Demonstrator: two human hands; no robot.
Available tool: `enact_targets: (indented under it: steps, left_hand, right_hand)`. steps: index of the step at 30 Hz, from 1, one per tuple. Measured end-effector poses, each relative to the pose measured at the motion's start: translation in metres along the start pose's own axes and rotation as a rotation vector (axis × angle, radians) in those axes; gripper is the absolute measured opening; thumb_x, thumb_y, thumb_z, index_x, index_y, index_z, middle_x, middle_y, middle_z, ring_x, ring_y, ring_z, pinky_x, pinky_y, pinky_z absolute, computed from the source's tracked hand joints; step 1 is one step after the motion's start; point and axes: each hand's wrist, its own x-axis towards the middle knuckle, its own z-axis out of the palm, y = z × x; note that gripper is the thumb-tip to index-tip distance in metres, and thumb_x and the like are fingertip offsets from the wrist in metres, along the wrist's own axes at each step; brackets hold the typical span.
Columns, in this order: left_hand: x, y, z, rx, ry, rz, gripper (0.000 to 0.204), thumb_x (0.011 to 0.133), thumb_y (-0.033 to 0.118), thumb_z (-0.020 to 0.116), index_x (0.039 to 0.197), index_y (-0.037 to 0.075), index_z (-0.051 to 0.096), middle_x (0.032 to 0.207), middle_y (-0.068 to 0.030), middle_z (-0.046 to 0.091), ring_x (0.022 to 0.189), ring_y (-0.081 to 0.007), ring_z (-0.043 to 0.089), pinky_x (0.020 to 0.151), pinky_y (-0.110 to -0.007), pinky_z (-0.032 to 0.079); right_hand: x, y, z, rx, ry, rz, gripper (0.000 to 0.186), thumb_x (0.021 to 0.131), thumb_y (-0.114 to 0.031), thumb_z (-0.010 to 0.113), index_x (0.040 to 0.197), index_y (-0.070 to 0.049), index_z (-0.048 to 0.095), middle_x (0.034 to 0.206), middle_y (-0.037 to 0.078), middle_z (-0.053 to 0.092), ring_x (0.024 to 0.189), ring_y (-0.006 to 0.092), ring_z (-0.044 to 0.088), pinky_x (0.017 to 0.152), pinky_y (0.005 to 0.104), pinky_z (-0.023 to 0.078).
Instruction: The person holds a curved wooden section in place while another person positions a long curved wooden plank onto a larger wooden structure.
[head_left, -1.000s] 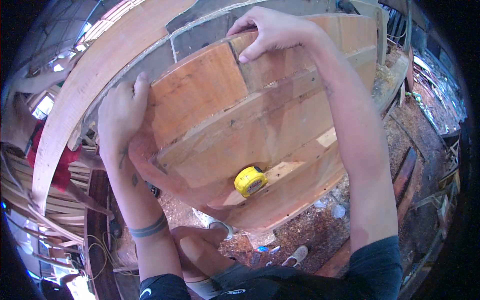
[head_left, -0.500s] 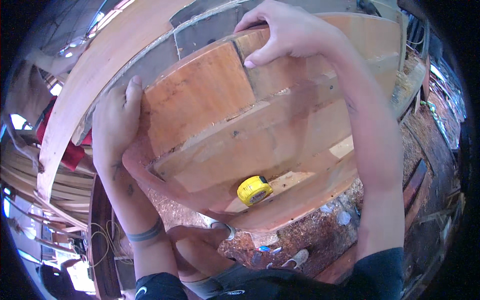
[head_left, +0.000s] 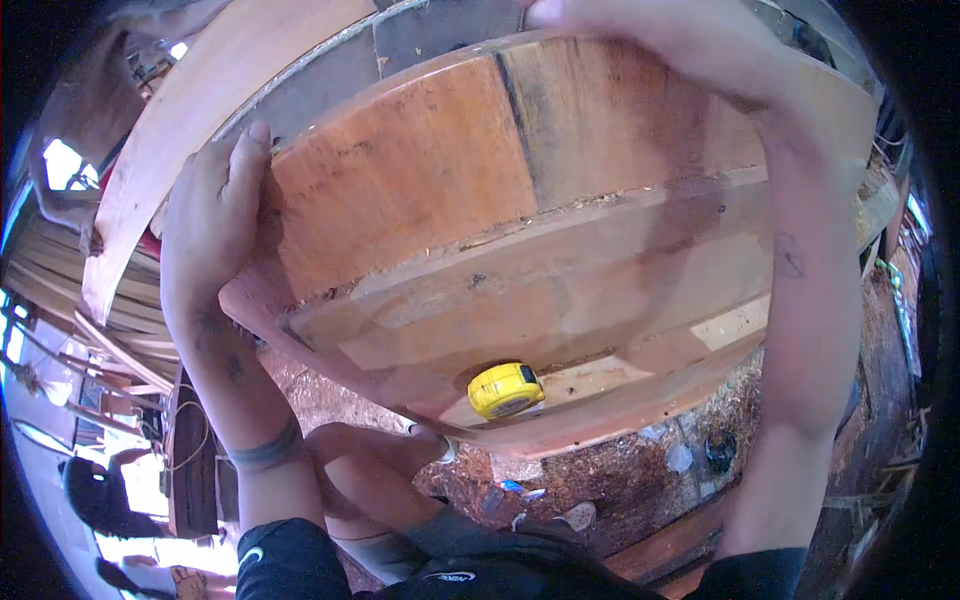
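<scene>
Between the two hands lies the curved orange-brown wooden panel (head_left: 400, 160). The left hand (head_left: 215, 205) grasps its left end. The right hand (head_left: 650, 25), blurred and cropped, is at the upper edge; its grip cannot be determined. A rounded yellow tape measure (head_left: 503, 391) rests on the lower ledge (head_left: 595, 376). Since the earlier frame, the right thumb has left the front face near the dark seam (head_left: 516, 110).

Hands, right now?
Left hand: holding left end of wooden panel.
Right hand: at panel's top edge, partly out of frame; grip unclear.
</scene>
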Motion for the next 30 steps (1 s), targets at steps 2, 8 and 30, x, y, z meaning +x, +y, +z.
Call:
enact_targets:
  steps: [2, 8, 30]
  left_hand:
    - [-0.003, -0.002, -0.003, 0.033, 0.05, 0.033, 0.056, 0.096, 0.041, 0.04, 0.069, -0.006, 0.058, 0.06, -0.0214, 0.055, 0.063, -0.0364, 0.056, 0.066, -0.044, 0.042]
    - [-0.002, -0.008, 0.002, 0.082, 0.203, 0.047, 0.056, 0.095, 0.042, 0.042, 0.076, -0.008, 0.057, 0.07, -0.0249, 0.057, 0.07, -0.038, 0.056, 0.069, -0.043, 0.042]
    - [-0.002, 0.002, -0.005, -0.013, 0.008, 0.017, 0.063, 0.095, 0.045, 0.036, 0.059, -0.001, 0.057, 0.053, -0.015, 0.055, 0.059, -0.031, 0.058, 0.063, -0.04, 0.044]
  right_hand:
    - [0.008, 0.02, 0.017, 0.21, 0.391, -0.18, 0.026, 0.083, -0.014, 0.059, 0.101, 0.005, 0.064, 0.102, 0.014, 0.065, 0.094, 0.0209, 0.061, 0.083, 0.0314, 0.049]
    - [0.035, 0.043, 0.013, 0.328, 0.424, -0.097, 0.02, 0.088, -0.011, 0.052, 0.09, 0.005, 0.064, 0.088, 0.012, 0.065, 0.081, 0.0171, 0.061, 0.077, 0.027, 0.048]
    - [0.012, -0.027, 0.011, -0.202, 0.218, 0.38, 0.025, 0.089, -0.021, 0.055, 0.092, 0.002, 0.064, 0.082, 0.008, 0.064, 0.078, 0.0157, 0.059, 0.075, 0.0284, 0.046]
